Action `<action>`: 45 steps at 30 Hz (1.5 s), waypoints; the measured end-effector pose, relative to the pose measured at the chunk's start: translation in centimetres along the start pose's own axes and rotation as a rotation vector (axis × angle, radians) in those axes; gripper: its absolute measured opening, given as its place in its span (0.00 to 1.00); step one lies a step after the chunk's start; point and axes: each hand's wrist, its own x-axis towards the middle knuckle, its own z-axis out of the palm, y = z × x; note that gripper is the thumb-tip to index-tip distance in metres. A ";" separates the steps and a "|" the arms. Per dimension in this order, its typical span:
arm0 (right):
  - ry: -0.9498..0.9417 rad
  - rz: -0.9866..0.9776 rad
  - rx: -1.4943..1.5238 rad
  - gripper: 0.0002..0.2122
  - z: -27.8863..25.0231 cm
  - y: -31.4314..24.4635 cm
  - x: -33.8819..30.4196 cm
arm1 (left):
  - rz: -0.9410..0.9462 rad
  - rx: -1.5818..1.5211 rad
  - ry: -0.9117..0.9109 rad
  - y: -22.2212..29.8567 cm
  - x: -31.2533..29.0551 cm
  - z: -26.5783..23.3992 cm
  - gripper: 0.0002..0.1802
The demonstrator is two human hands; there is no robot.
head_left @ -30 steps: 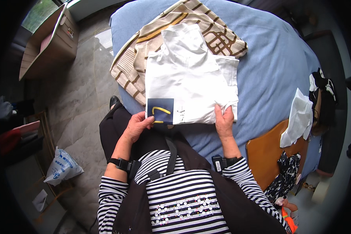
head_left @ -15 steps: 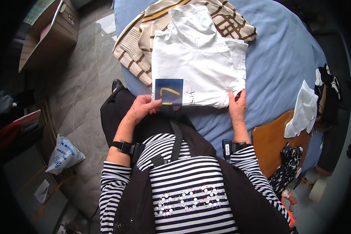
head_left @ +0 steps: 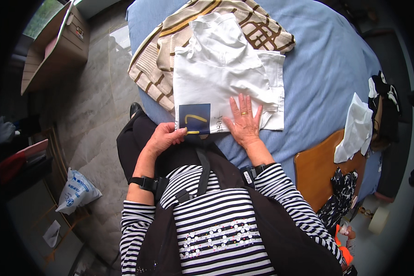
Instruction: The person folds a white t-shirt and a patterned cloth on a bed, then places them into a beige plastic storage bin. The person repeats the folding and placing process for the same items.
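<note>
A white shirt (head_left: 225, 69), folded over, lies in front of me with a dark blue printed square near its lower left corner. My left hand (head_left: 165, 137) pinches the shirt's near left edge beside that square, thumb on top. Flat on the cloth near the right lower part rests my right hand (head_left: 244, 120), fingers spread, a ring on one finger. Under the far part of the shirt is a beige knitted sweater (head_left: 149, 69) with brown stripes. Both garments lie on a blue bed cover (head_left: 322, 69).
A wooden board (head_left: 315, 168) stands at the bed's right, with white cloth (head_left: 354, 129) and a black-and-white patterned cloth (head_left: 339, 193) by it. A plastic bag (head_left: 78, 191) lies on the grey floor at left. Another person's hand (head_left: 348, 232) shows at lower right.
My right hand has let go of the shirt's near right corner and moved left, now spread flat on the cloth. My left hand keeps its pinch on the left edge.
</note>
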 end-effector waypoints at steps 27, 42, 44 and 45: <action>0.114 0.005 -0.013 0.33 -1.2 2.4 10.7 | -0.080 0.016 -0.111 0.7 1.1 -1.7 0.18; 0.381 -0.092 0.168 0.30 -0.6 1.9 11.4 | 0.157 0.745 0.095 14.2 0.9 -3.9 0.19; 0.375 -0.077 0.171 0.31 -0.3 1.9 11.4 | 0.377 0.681 0.146 18.3 3.2 -3.7 0.15; 0.376 -0.074 0.166 0.31 -0.2 1.9 11.4 | 0.376 0.573 0.143 20.3 4.8 -3.4 0.15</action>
